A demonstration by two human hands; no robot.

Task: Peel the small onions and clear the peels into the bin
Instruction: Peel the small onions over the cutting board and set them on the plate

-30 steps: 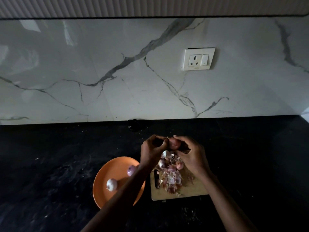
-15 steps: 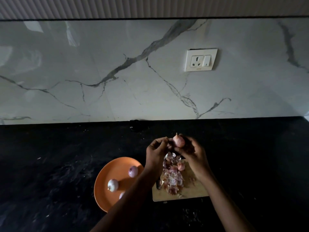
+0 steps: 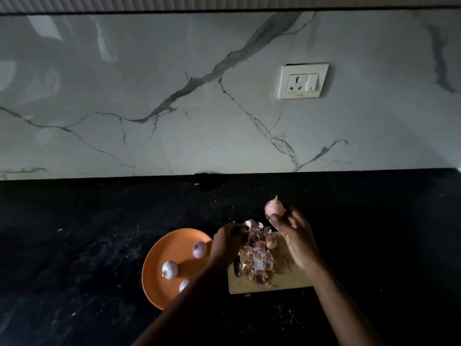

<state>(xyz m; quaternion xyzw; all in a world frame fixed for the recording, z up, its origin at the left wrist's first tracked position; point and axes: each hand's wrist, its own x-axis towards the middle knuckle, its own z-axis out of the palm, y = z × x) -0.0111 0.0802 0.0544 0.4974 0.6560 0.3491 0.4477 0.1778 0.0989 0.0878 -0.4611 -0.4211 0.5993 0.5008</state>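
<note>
**Onion held up in the right hand, left hand down at the peels**

The right hand [image 3: 296, 242] pinches a small pink onion [image 3: 274, 208] at its fingertips, thumb and forefinger curled round the lower half, the pointed tip of the onion standing up beyond them. Just below and inward of those fingers lies a heap of onion peels [image 3: 258, 258] on a wooden chopping board [image 3: 291, 278], with one more small onion [image 3: 272, 242] among them, close under the right palm.

The left hand [image 3: 228, 242] is down at the near edge of the heap, its fingers curled in toward the peels; the light is too dim to tell whether they grip anything. A dark knife handle [image 3: 236, 267] shows just under this wrist, at the board's edge.

Outward of the left fingers sits an orange plate [image 3: 159, 290] on the black countertop [image 3: 74, 245], holding three peeled onions: one [image 3: 199, 249] near the knuckles, one [image 3: 170, 269] farther out, and one [image 3: 184, 285] partly hidden by the forearm.
</note>
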